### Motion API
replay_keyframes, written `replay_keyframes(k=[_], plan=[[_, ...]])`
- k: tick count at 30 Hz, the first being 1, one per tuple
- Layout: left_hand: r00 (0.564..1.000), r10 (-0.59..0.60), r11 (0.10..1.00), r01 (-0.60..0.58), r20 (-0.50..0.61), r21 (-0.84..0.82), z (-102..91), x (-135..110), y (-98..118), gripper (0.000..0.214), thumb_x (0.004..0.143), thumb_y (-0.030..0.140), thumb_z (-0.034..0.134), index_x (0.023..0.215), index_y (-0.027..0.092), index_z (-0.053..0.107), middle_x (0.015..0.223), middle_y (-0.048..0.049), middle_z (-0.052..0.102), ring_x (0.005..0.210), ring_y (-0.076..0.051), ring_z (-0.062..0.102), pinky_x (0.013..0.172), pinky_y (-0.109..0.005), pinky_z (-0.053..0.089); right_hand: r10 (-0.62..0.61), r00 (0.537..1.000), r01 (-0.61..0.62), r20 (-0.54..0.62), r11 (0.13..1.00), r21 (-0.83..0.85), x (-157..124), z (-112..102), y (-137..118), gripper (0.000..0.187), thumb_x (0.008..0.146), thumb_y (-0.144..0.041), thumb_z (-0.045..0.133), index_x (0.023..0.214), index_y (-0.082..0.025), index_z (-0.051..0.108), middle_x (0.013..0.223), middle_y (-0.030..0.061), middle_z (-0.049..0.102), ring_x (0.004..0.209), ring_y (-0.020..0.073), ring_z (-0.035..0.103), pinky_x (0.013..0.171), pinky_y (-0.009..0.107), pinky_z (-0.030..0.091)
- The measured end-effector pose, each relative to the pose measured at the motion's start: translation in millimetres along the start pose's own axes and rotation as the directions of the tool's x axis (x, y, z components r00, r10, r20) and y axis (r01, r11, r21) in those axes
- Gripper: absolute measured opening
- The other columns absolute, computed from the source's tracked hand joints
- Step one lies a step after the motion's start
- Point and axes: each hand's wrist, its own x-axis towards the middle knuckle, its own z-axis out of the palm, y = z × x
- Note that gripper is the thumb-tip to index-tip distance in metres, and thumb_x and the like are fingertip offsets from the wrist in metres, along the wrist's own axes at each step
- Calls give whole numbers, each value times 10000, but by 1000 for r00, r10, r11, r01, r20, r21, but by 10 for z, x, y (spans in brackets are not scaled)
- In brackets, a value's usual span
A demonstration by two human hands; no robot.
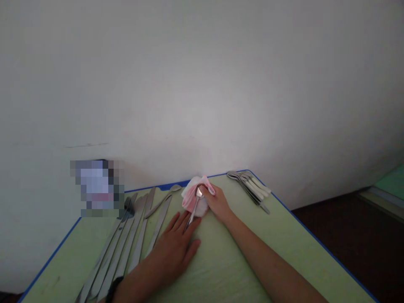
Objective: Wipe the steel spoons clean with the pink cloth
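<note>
A metal spoon [196, 205] is in front of me, its bowl resting on a crumpled pink and white cloth [190, 196]. My right hand [218, 203] is closed on the cloth, with the thumb at the spoon's bowl. Palm down on the table, my left hand [176, 244] has its fingers stretched forward and grips the spoon's handle between two of them. Left of this hand lie several long flat metal utensils [129, 244], partly hidden by the wrist. Another spoon [162, 200] lies just behind the fingers.
Several spoons, some with white handles [256, 187], lie bunched at the table's back right. A blurred-out object [96, 185] stands at the back left. The green table [227, 261] has a blue edge and meets a pale wall [202, 84].
</note>
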Motion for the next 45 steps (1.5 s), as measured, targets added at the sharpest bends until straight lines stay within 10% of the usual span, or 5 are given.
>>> replay_keyframes(k=[8, 36, 45], plan=[[989, 43, 994, -29, -143, 101, 122, -21, -30, 489, 927, 398, 373, 1385, 239, 310, 1392, -68, 428, 1285, -246, 366, 1059, -449, 326, -30, 993, 47, 117, 989, -138, 91, 56, -59, 207, 780, -336, 511, 764, -163, 622, 743, 11, 616, 690, 145, 520, 670, 254, 399], [998, 25, 997, -28, -49, -66, -20, 26, -60, 429, 898, 279, 424, 1322, 219, 403, 1283, -88, 523, 1226, -250, 424, 1058, -512, 310, -10, 988, 37, 157, 984, -176, 120, 67, -60, 226, 783, -362, 522, 778, -166, 632, 732, 11, 620, 697, 149, 520, 664, 251, 382], [991, 13, 948, -55, -134, -314, -55, 46, -105, 334, 913, 179, 351, 1214, 216, 491, 1228, -50, 576, 1185, -200, 476, 1046, -411, 365, 233, 941, -312, 246, 880, 359, 160, 5, -1, 260, 678, -381, 663, 797, -150, 641, 733, -1, 621, 672, 121, 523, 667, 248, 402]])
